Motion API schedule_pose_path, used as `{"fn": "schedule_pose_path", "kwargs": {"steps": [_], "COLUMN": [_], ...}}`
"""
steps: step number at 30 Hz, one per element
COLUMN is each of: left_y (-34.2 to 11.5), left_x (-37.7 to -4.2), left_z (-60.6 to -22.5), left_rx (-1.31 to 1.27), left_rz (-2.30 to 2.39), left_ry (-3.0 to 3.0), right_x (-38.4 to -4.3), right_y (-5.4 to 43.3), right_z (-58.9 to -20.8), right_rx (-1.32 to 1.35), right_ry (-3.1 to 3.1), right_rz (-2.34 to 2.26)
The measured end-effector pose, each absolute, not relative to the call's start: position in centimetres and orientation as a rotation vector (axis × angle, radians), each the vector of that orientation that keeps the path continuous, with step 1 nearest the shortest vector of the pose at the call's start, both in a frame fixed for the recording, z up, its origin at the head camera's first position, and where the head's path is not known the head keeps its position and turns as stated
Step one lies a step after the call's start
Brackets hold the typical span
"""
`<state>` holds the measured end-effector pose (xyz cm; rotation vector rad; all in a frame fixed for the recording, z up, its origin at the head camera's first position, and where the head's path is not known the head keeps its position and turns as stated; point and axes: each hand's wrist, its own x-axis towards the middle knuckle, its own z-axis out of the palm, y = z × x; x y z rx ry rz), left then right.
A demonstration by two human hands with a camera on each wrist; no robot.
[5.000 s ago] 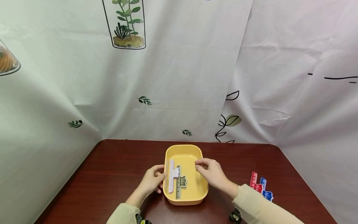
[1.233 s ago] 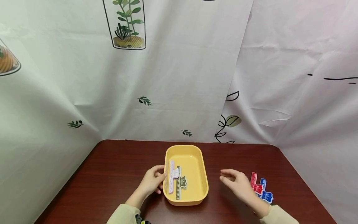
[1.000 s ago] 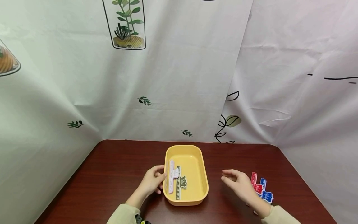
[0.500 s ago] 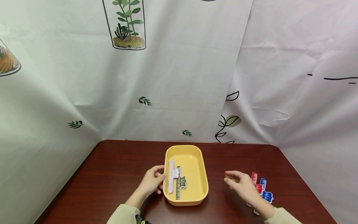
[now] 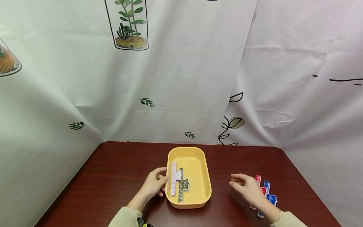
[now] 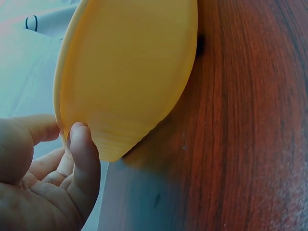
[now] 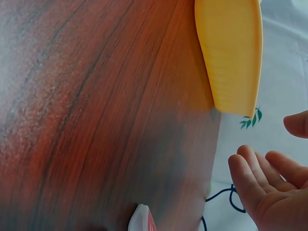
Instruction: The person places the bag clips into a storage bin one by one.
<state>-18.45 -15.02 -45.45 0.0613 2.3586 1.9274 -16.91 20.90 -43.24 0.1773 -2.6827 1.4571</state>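
In the head view my left hand (image 5: 153, 184) pinches the left rim of a yellow plastic tray (image 5: 195, 150). The left wrist view shows thumb and forefinger meeting at the edge of the tray (image 6: 130, 57). A lilac clip (image 5: 173, 184) and a dark green clip (image 5: 180, 190), both long with a keyboard pattern, lie in the tray's left half. Right of the tray, my right hand (image 5: 249, 189) hovers with loosely bent fingers and nothing in them. Beside it a red clip (image 5: 257, 178) and a blue clip (image 5: 271, 199) lie on the table, partly hidden by hand and wrist.
The dark red-brown wooden table (image 5: 122, 164) has rounded far corners. A pale printed curtain (image 5: 175, 78) hangs behind and along both sides. In the right wrist view a dark cord (image 7: 221, 192) shows against the pale cloth.
From over the tray's right side, my right hand has moved right toward the red and blue clips, then drifted slightly further. My left hand and the tray have stayed put.
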Motion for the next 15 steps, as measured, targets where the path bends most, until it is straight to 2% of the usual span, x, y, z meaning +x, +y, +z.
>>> {"fn": "schedule_pose_path", "kwargs": {"steps": [15], "left_y": [-14.94], "left_x": [-18.44], "left_z": [-45.47], "left_rx": [0.055], "left_rz": [1.931], "left_ry": [2.362], "right_x": [-16.79], "right_y": [21.76], "right_z": [-43.04], "right_rx": [0.192], "right_ry": [-2.789], "right_rz": [1.333]}}
